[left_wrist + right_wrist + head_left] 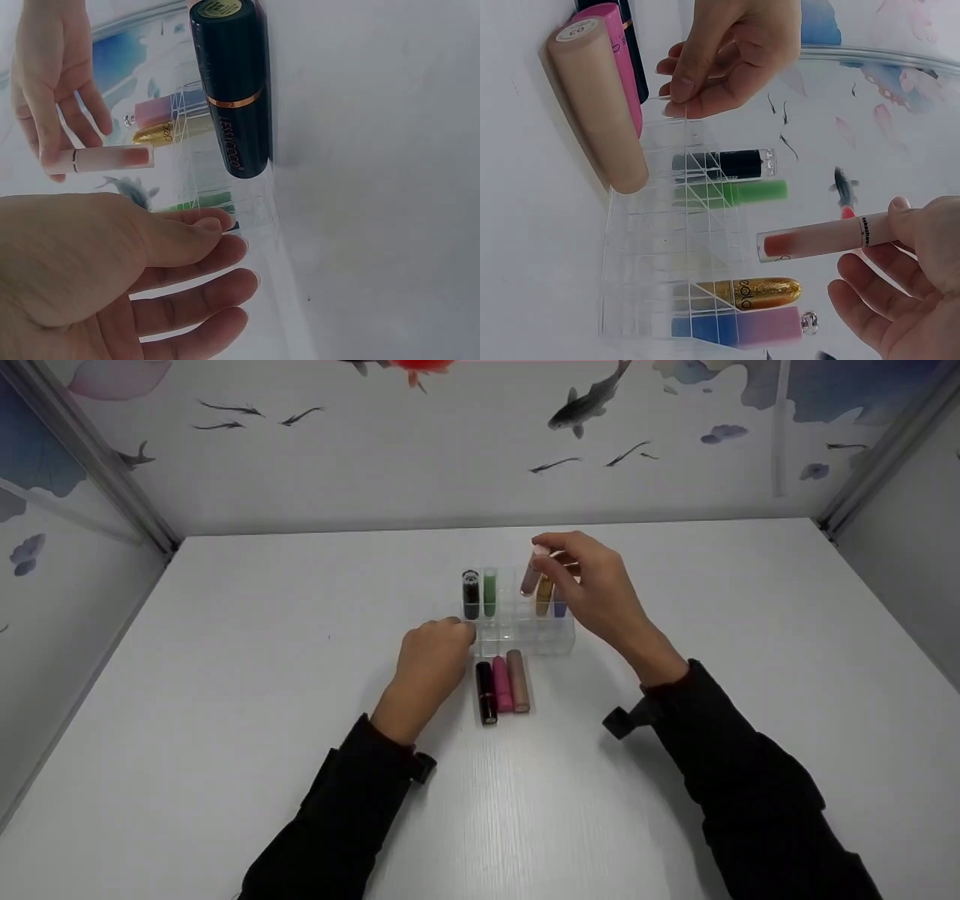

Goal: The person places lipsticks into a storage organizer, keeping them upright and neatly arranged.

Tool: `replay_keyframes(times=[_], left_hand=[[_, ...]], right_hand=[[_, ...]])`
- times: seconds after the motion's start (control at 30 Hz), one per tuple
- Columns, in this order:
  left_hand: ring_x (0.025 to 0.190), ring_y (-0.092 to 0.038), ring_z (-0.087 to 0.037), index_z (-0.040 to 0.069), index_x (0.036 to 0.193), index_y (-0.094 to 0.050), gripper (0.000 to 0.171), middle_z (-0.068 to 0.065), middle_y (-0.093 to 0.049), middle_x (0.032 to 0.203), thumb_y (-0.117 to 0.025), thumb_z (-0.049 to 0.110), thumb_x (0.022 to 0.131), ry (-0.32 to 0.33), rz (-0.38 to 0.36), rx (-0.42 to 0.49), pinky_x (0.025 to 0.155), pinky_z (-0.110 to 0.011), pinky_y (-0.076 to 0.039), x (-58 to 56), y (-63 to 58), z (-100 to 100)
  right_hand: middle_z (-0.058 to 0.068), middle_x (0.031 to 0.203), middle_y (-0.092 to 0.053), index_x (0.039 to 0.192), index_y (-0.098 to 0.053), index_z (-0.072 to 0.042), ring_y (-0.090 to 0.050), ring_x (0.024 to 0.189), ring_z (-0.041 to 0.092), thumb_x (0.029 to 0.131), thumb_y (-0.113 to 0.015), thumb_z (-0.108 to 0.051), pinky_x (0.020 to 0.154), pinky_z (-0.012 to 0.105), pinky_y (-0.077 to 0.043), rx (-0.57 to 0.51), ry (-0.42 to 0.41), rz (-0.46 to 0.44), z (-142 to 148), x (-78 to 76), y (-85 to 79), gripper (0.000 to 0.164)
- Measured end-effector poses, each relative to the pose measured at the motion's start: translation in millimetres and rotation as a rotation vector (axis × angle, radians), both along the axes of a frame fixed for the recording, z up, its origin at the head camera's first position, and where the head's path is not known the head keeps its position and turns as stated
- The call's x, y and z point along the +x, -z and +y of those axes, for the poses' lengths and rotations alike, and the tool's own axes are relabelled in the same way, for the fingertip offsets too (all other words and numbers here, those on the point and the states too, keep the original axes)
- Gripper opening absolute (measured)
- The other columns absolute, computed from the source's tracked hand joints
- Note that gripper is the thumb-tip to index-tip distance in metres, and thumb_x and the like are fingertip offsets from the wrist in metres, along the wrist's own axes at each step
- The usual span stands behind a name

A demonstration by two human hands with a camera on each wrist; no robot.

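Note:
My right hand [600, 589] pinches a lip gloss tube [810, 240] by its pale cap, between thumb and fingers. The tube has a clear body with reddish colour near its end, and it is held tilted above the back row of a clear lipstick organizer [531, 642]. With thumb and forefinger my left hand [435, 656] pinches the organizer's front left corner. In the back row stand a black tube [742, 163] and a green tube [761, 192] at the left, then a gold tube [769, 292] and a blue-and-pink tube [769, 327] at the right.
In front of the organizer, side by side on the white table [225, 735], lie a black lipstick [487, 694], a pink lipstick [502, 684] and a beige tube [517, 682]. Printed panels [375, 472] with fish wall the table at the back and sides.

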State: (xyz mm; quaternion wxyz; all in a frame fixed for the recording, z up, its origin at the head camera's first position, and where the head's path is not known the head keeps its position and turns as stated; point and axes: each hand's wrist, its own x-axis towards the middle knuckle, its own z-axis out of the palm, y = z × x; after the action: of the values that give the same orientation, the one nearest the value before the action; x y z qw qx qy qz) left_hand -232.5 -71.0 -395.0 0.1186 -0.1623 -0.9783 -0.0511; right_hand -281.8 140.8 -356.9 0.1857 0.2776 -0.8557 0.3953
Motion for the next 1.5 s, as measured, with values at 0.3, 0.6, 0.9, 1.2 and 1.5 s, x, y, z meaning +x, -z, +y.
replay_keyframes(times=[0.3,0.6,0.9,1.2,1.5], left_hand=[[0.076,-0.067,-0.023,0.010,0.095,-0.072,0.014,-0.006,-0.072,0.089,-0.062,0.004,0.087,-0.007,-0.027,0.009,0.063,-0.036,-0.054,-0.5,-1.2,0],[0.076,-0.067,-0.023,0.010,0.095,-0.072,0.016,-0.006,-0.072,0.088,-0.061,0.002,0.086,0.002,-0.036,0.020,0.063,-0.036,-0.054,-1.4,-1.8,0],[0.080,-0.068,-0.021,0.011,0.099,-0.072,0.019,-0.006,-0.072,0.092,-0.060,0.002,0.088,-0.024,-0.073,0.015,0.065,-0.034,-0.055,-1.5,-2.7,1],[0.080,-0.068,-0.022,0.012,0.100,-0.072,0.020,-0.006,-0.072,0.093,-0.059,0.002,0.088,-0.033,-0.099,0.009,0.065,-0.035,-0.055,-2.4,-3.2,1],[0.078,-0.068,-0.023,0.011,0.099,-0.072,0.019,-0.006,-0.072,0.092,-0.059,0.003,0.088,-0.031,-0.090,0.019,0.064,-0.035,-0.054,-1.8,-2.1,0]], right_hand=[[0.003,0.111,-0.065,0.124,-0.059,-0.011,-0.057,0.099,0.015,0.096,-0.054,-0.029,0.085,0.034,-0.048,0.037,0.022,-0.004,0,-8.5,10.0,0.034],[0.003,0.113,-0.065,0.123,-0.061,-0.012,-0.049,0.110,0.020,0.095,-0.056,-0.028,0.088,0.037,-0.042,0.068,0.070,0.006,-5,-10.7,19.4,0.033],[0.004,0.111,-0.063,0.119,-0.064,-0.014,-0.045,0.112,0.021,0.094,-0.057,-0.030,0.089,0.036,-0.041,0.117,0.108,-0.011,-10,-13.2,29.0,0.030],[0.007,0.115,-0.059,0.117,-0.066,-0.015,-0.044,0.112,0.025,0.093,-0.058,-0.031,0.091,0.040,-0.041,0.121,0.144,-0.046,-10,-14.1,29.3,0.029],[0.006,0.121,-0.058,0.126,-0.060,-0.017,-0.043,0.115,0.024,0.093,-0.057,-0.032,0.091,0.038,-0.044,0.151,0.127,-0.078,-9,-14.2,31.2,0.035]])
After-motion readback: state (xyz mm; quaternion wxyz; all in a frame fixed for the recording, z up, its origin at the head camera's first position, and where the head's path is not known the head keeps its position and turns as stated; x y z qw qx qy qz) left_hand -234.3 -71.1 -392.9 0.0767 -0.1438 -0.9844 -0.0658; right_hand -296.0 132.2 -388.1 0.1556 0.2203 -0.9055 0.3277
